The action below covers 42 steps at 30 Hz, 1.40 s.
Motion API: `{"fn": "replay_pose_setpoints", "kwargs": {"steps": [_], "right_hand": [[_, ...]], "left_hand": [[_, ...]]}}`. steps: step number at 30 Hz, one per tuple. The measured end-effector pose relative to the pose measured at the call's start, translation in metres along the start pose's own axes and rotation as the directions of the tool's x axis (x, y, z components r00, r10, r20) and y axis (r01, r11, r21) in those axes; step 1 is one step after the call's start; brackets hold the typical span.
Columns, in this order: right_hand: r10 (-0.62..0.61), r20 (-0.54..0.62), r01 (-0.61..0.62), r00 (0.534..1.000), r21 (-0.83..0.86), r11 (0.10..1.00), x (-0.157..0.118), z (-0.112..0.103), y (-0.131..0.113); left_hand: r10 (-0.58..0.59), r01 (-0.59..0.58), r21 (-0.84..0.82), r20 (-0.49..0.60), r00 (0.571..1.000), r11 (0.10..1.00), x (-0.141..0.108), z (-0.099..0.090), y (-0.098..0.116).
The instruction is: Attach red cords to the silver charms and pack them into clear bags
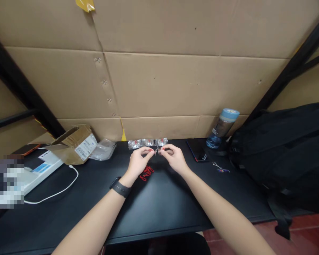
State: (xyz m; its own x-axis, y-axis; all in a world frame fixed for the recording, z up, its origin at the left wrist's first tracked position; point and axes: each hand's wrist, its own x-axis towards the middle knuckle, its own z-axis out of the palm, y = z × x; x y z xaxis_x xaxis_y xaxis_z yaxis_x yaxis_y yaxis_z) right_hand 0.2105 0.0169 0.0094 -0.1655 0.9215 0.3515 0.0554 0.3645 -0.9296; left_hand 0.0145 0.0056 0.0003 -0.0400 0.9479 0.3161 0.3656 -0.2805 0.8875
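Note:
Over the black table, my left hand (138, 163) pinches a small, thin, shiny round piece (155, 152) between thumb and fingers. My right hand (175, 160) grips a similar shiny round piece (158, 151), its edge turned toward me. The two pieces almost meet, and the fingers cover most of both. Red cord (147, 172) lies in a loose tangle just below the left hand. Behind the hands, three clear packets sit in a row: a left packet (135, 144), a middle packet (149, 142) and a right packet (162, 142), each with a round item showing red.
At left are an opened cardboard box (73, 145), clear plastic packaging (102, 150), a white power strip (44, 170) and a white cable (66, 185). To the right stand a phone (197, 150), a water bottle (220, 129), a small charm (222, 170) and a black backpack (284, 152).

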Motion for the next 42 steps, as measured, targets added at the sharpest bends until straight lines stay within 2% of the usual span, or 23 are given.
{"fn": "replay_pose_setpoints", "kwargs": {"steps": [4, 9, 13, 22, 31, 36, 39, 42], "right_hand": [[0.099, 0.054, -0.106, 0.994, 0.144, 0.984, -0.004, 0.008, 0.000], [0.200, 0.099, -0.220, 0.975, 0.279, 0.935, -0.006, 0.008, -0.004], [0.248, 0.136, -0.278, 0.959, 0.301, 0.912, -0.006, 0.007, -0.006], [0.285, 0.210, -0.342, 0.935, 0.333, 0.879, -0.002, 0.000, -0.008], [0.228, 0.139, -0.258, 0.964, 0.254, 0.932, -0.002, -0.001, 0.000], [0.191, 0.116, -0.204, 0.975, 0.112, 0.973, 0.001, -0.006, -0.003], [0.100, 0.140, -0.104, 0.985, 0.023, 0.994, 0.003, -0.011, 0.000], [-0.042, 0.197, 0.091, 0.979, -0.245, 0.965, 0.005, -0.017, 0.007]], "left_hand": [[0.025, -0.025, -0.029, 0.023, 0.999, 0.999, -0.004, 0.005, 0.002], [0.036, -0.039, 0.087, 0.037, 0.999, 0.995, -0.008, 0.002, 0.015], [0.034, -0.040, 0.196, 0.033, 0.999, 0.980, -0.010, -0.002, 0.022], [0.045, -0.069, 0.300, 0.084, 0.995, 0.952, -0.011, -0.003, 0.027], [0.055, -0.099, 0.377, 0.127, 0.990, 0.921, -0.012, -0.003, 0.030], [0.040, -0.148, 0.453, 0.238, 0.970, 0.879, -0.010, -0.009, 0.031], [0.057, -0.205, 0.534, 0.281, 0.958, 0.820, -0.007, -0.018, 0.026], [0.052, -0.232, 0.636, 0.288, 0.956, 0.736, 0.000, -0.034, 0.019]]}}
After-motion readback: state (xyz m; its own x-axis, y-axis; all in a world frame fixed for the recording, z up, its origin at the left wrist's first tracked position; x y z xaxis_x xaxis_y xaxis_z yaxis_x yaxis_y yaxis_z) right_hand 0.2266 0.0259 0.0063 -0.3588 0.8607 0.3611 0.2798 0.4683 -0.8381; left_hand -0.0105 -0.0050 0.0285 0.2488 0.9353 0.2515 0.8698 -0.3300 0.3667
